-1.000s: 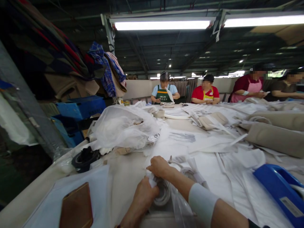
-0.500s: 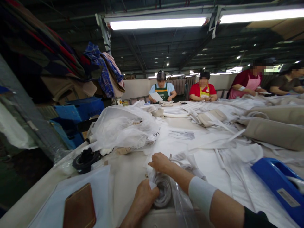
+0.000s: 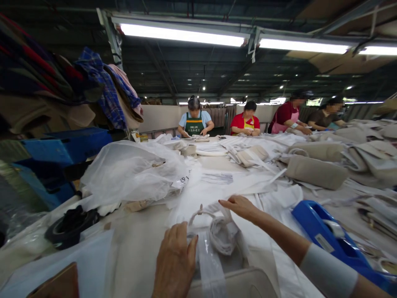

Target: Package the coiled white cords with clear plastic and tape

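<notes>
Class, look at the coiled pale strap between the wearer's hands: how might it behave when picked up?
The coiled strap is probably floppy rather than stiff, since it bends into small rounds. It may unwind if lifted by one layer, as no tie shows around it. Its narrow band suggests it would be fairly light.

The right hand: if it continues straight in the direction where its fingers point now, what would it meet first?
Probably the translucent plastic bag. The right hand points leftward over white sheets that seem to lie lower, but its height is unclear.
</notes>
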Tool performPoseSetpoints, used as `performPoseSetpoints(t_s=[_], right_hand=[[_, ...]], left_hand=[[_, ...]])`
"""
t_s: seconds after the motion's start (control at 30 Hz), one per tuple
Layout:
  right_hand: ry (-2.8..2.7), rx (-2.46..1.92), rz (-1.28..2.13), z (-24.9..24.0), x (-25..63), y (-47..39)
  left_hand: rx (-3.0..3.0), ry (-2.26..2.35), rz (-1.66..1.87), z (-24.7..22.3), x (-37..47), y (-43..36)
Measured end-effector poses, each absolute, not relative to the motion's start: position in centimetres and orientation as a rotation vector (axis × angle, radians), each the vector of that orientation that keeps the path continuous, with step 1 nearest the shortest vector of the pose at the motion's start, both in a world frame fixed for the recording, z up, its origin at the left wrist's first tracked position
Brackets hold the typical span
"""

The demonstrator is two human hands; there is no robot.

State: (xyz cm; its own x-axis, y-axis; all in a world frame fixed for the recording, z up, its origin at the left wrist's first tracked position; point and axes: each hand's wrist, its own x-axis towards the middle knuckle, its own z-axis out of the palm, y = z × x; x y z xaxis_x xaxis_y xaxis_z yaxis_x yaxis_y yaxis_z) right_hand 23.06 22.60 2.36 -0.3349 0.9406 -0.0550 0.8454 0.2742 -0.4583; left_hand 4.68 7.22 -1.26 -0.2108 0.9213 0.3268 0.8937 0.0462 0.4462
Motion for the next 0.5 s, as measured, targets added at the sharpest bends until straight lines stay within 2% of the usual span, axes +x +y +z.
performPoseSetpoints(t_s=[0.13,0.33,0.5], right_hand=[[-2.29,-1.556,0.836,0.9,22.7,21.7],[-2.289,-1.516,0.868,1.6,22.2,21.2],[-2.372,-1.536,0.803,2.0,22.3,20.9]], left_hand=[[1.794,1.982,0.857,-0.1,9.9,9.8],[1.772,2.289,0.548,0.3,15.5,11.7],[1.631,2.446,0.555,-0.1,16.7,12.4]])
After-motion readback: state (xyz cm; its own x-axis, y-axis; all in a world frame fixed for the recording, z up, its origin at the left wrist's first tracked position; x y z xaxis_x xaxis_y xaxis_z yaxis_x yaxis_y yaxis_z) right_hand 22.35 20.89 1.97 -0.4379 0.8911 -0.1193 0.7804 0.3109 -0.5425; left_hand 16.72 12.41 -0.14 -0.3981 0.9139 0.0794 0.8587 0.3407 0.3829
